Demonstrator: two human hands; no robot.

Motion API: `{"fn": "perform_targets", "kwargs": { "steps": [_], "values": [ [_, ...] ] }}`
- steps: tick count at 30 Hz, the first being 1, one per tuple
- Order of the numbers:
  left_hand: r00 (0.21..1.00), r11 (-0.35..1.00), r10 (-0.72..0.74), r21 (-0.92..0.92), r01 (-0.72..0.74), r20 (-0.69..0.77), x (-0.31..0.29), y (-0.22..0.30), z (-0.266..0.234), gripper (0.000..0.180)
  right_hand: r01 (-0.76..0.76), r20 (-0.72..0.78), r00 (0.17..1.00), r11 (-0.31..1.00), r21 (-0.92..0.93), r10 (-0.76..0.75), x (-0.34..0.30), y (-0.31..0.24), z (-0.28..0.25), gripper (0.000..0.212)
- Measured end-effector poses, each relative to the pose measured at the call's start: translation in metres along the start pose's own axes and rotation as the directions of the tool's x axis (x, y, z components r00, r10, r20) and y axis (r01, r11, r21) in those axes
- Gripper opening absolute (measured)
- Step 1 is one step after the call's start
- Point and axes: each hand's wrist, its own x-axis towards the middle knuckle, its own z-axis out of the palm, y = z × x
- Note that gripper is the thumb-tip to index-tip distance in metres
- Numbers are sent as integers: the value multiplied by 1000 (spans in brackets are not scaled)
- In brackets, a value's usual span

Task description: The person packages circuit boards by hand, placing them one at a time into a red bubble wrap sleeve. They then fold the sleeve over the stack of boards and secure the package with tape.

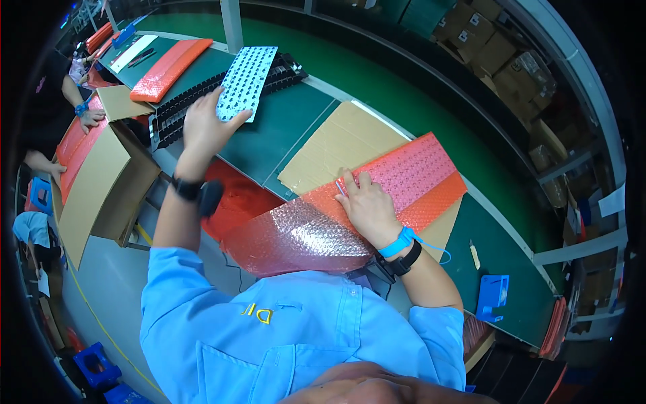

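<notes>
My left hand is closed on the lower left edge of a pale circuit board panel with rows of dark parts. This panel is tilted up beside a black slotted rack. My right hand lies palm down with its fingers apart on pink-red bubble wrap. Under the wrap's far part, rows of dark marks show through, like those on the panel. The wrap's near end hangs over the table edge toward my body. Beneath the wrap is a flat cardboard sheet.
The green table bears a knife, a blue holder and a red wrapped bundle. At the left stands an open cardboard box, where another person's hands touch red wrap. Boxes are stacked beyond the table.
</notes>
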Motion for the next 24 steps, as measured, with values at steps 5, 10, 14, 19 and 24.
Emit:
{"fn": "perform_targets", "kwargs": {
  "steps": [5,10,14,19,24],
  "values": [
    [931,849,-314,495,187,188,36,0,70,107,10,-33,999,998,61,-8,-5,-3,1,61],
    [874,892,-405,327,312,268,43,-8,61,103,-12,-42,999,993,117,17,-9,-3,-6,65],
    [876,760,6,-571,309,482,14,17,15,93,22,-105,994,972,235,3,-10,11,-10,74],
    [740,129,413,-838,530,531,-66,84,-27,86,30,-626,676,833,552,390,4,51,-40,91],
    [500,-429,779,-261,865,378,-115,88,26,90,182,-475,827,657,732,301,-8,118,-115,56]
  ]
}}
